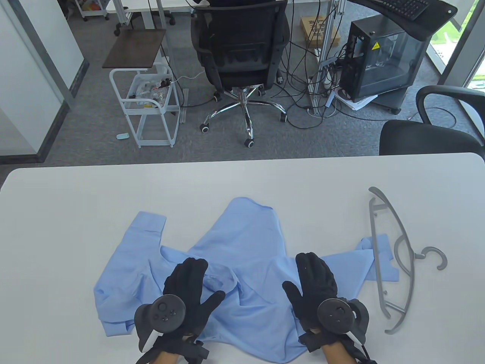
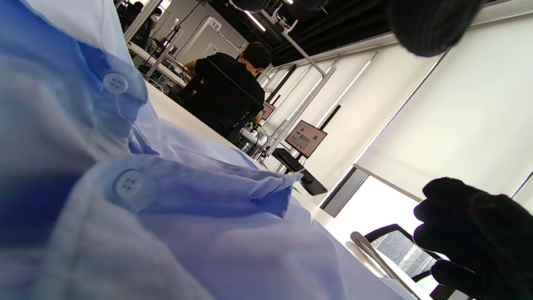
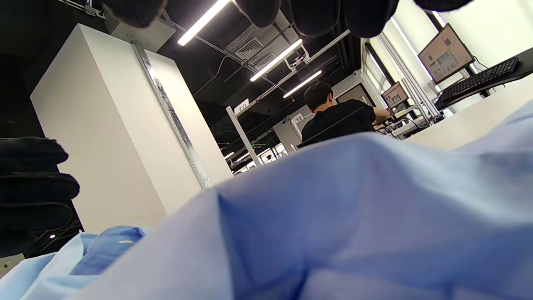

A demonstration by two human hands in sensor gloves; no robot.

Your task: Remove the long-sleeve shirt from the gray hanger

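A light blue long-sleeve shirt (image 1: 242, 246) lies spread on the white table (image 1: 75, 212), off the hanger. The gray hanger (image 1: 401, 258) lies flat to the shirt's right, with one sleeve end under its straight bar. My left hand (image 1: 189, 284) lies flat and open on the shirt near the collar. My right hand (image 1: 314, 280) lies flat and open on the shirt's right side. The left wrist view shows the collar and buttons (image 2: 129, 183) close up, and the right hand (image 2: 479, 233) at right. The right wrist view shows shirt cloth (image 3: 354, 216) filling the lower part.
Beyond the table's far edge stand a black office chair (image 1: 242, 49), a white cart (image 1: 151, 102) and a computer case (image 1: 382, 60). Another black chair (image 1: 428, 136) stands at the far right corner.
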